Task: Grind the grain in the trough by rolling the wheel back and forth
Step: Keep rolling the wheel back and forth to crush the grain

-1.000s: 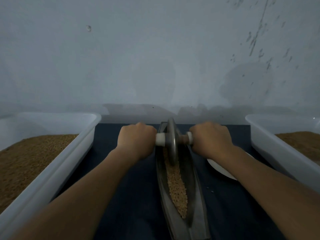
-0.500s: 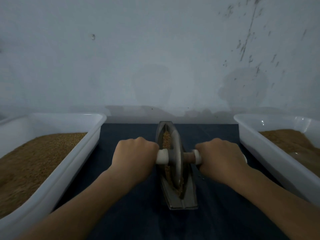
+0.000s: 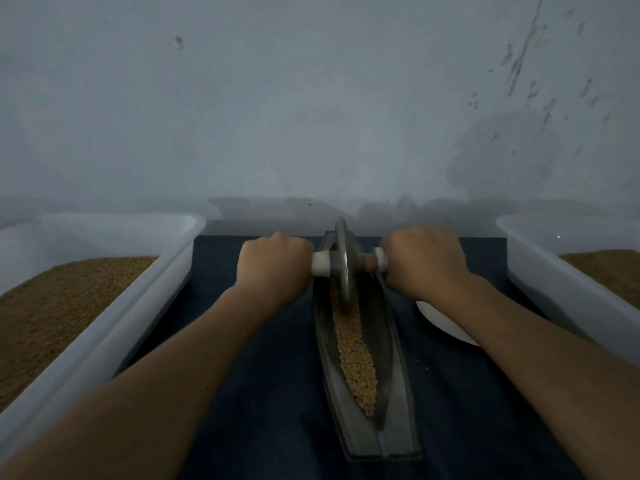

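**Spotter:** Your desk (image 3: pixel 270 427), under its dark cloth, carries a white tub (image 3: pixel 138 317) of grain well to the left of the trough (image 3: pixel 394 393). A second white tub (image 3: pixel 540 271) sits well to the trough's right. Both stand apart from the trough, so your elbows have room. Use it.

**Coach:** The trough runs lengthwise away from you and looks narrow and boat-shaped. I judge it could rock or slide if you lean sideways, so press straight down through it.

**Spotter:** A white plate (image 3: pixel 446 323) lies just right of the trough, partly under your right forearm. Mind that the forearm does not drag it when you draw back.

**Coach:** The wheel (image 3: pixel 343 268) stands upright on its edge at the trough's far end. From there the only useful stroke is toward you. Hold the disc vertical. If it tilts, I expect it to ride up the trough's wall and skip the kernels.

**Spotter:** Your left hand (image 3: pixel 273 265) is left of the trough and your right hand (image 3: pixel 422 261) right of it, about level with each other. The fingers (image 3: pixel 298 249) of each are wrapped tight round the handle (image 3: pixel 320 263) that passes through the wheel. Pull evenly with both, or the wheel will likely steer crooked.

**Coach:** The grain (image 3: pixel 355 355) lies in a strip along the trough's bottom, from the wheel to close by the near end. It looks mostly whole, so I judge many passes are needed. Roll the full length, and ease off before the near end so no kernels spill over.
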